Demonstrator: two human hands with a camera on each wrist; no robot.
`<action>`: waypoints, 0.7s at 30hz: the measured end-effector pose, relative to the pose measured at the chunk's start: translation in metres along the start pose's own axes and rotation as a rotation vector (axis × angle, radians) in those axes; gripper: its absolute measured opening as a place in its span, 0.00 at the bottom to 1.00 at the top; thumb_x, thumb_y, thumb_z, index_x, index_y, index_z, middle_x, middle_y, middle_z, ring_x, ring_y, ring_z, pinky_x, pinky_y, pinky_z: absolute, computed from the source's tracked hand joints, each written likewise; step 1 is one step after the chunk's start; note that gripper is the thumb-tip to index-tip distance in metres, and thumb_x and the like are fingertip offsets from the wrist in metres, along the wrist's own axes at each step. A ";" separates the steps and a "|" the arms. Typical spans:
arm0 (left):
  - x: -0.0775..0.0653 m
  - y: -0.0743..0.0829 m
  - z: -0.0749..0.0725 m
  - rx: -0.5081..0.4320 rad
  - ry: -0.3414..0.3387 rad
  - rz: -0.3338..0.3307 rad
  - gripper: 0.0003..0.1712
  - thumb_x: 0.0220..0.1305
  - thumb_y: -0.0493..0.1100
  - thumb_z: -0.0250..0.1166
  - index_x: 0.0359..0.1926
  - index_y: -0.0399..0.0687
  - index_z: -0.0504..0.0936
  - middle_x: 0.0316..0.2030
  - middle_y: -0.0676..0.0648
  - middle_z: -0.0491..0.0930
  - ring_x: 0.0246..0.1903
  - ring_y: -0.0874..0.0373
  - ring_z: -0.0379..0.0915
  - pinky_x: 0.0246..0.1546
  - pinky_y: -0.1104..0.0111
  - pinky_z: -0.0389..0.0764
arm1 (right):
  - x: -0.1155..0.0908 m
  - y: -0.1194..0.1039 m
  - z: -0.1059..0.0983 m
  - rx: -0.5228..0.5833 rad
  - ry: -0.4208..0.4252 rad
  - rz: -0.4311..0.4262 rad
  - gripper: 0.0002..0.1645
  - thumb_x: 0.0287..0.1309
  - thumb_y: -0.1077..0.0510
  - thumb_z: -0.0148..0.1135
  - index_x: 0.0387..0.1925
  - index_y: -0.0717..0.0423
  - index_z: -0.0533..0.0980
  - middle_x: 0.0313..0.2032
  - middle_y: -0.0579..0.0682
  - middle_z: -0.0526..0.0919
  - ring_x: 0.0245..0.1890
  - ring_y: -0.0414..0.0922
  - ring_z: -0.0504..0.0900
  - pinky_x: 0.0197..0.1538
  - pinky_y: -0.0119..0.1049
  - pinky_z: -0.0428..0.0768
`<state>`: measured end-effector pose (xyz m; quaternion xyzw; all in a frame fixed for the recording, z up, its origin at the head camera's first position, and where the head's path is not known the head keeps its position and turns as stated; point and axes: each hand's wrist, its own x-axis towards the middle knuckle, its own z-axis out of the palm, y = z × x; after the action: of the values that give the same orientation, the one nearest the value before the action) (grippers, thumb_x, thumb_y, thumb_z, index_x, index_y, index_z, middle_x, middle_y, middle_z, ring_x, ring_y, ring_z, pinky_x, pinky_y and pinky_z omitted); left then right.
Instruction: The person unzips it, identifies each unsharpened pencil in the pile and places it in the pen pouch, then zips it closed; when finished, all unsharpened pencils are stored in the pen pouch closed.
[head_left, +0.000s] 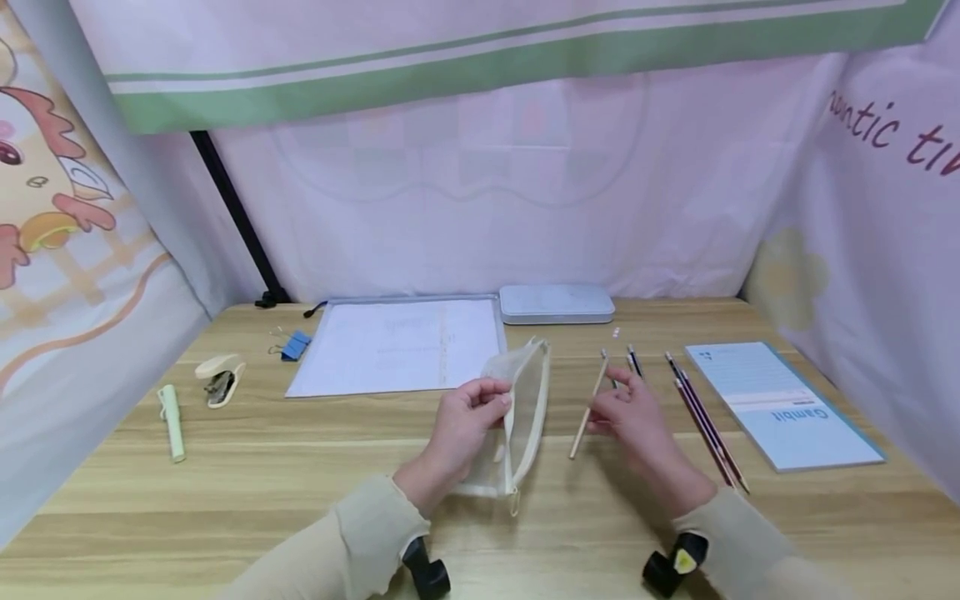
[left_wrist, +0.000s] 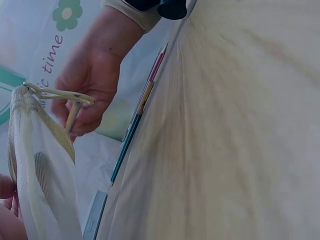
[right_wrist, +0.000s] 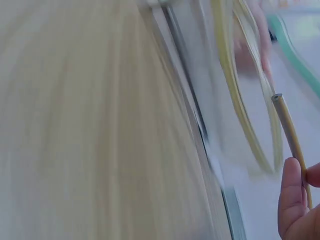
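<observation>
Left hand [head_left: 463, 427] pinching the left side of a zippered mesh pouch [head_left: 529, 392] at centre, and right hand [head_left: 636, 419] pinching a plain wooden pencil [head_left: 582, 425] just right of its gaping mouth, whose unsupported right rim [head_left: 542, 417] could sag and snag the pencil's near end.

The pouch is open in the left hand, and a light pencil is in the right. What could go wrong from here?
The pencil may catch on the pouch if moved in, because its lower end is outside. The pouch may also slip or fold, because only the left hand grips it.
</observation>
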<state>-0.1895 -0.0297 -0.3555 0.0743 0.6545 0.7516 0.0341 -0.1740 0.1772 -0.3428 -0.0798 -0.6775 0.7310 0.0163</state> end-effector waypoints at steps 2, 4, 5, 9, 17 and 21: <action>0.000 -0.001 0.002 -0.008 0.001 -0.003 0.13 0.57 0.29 0.60 0.44 0.24 0.76 0.25 0.52 0.75 0.26 0.65 0.72 0.29 0.74 0.79 | -0.002 0.001 0.015 -0.009 -0.014 -0.010 0.38 0.50 0.75 0.51 0.63 0.66 0.51 0.26 0.48 0.73 0.21 0.37 0.76 0.29 0.28 0.81; -0.001 -0.001 0.004 -0.014 -0.001 -0.008 0.13 0.57 0.29 0.60 0.43 0.24 0.76 0.25 0.52 0.75 0.26 0.65 0.72 0.29 0.74 0.80 | -0.004 0.002 0.028 -0.026 -0.027 -0.017 0.39 0.48 0.74 0.53 0.63 0.65 0.53 0.27 0.50 0.73 0.20 0.39 0.77 0.29 0.30 0.82; -0.001 -0.001 0.005 -0.015 -0.003 -0.011 0.13 0.57 0.29 0.60 0.43 0.24 0.76 0.25 0.52 0.75 0.26 0.65 0.72 0.29 0.74 0.80 | -0.005 0.003 0.034 -0.035 -0.034 -0.019 0.39 0.47 0.74 0.53 0.63 0.64 0.53 0.27 0.50 0.73 0.20 0.39 0.77 0.29 0.30 0.81; -0.002 -0.001 0.009 -0.015 -0.012 -0.014 0.13 0.58 0.30 0.60 0.44 0.25 0.76 0.27 0.51 0.77 0.27 0.64 0.73 0.31 0.73 0.80 | -0.010 0.007 0.050 -0.032 -0.067 -0.010 0.41 0.45 0.73 0.56 0.63 0.63 0.54 0.28 0.51 0.74 0.21 0.40 0.77 0.27 0.30 0.81; -0.002 0.000 0.012 0.014 0.003 -0.021 0.13 0.59 0.32 0.60 0.44 0.28 0.77 0.31 0.46 0.78 0.29 0.63 0.73 0.33 0.71 0.80 | -0.018 0.011 0.061 -0.059 -0.091 -0.010 0.40 0.47 0.71 0.58 0.62 0.65 0.55 0.27 0.52 0.75 0.21 0.41 0.77 0.27 0.31 0.80; -0.002 0.001 0.012 0.001 0.001 -0.028 0.13 0.58 0.31 0.60 0.44 0.28 0.77 0.30 0.48 0.78 0.28 0.63 0.73 0.32 0.72 0.80 | -0.014 0.009 0.052 -0.095 -0.059 0.004 0.37 0.51 0.69 0.58 0.62 0.64 0.55 0.30 0.55 0.76 0.22 0.42 0.78 0.30 0.34 0.82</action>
<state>-0.1858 -0.0185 -0.3534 0.0647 0.6559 0.7507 0.0444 -0.1664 0.1230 -0.3464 -0.0603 -0.7113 0.7002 -0.0089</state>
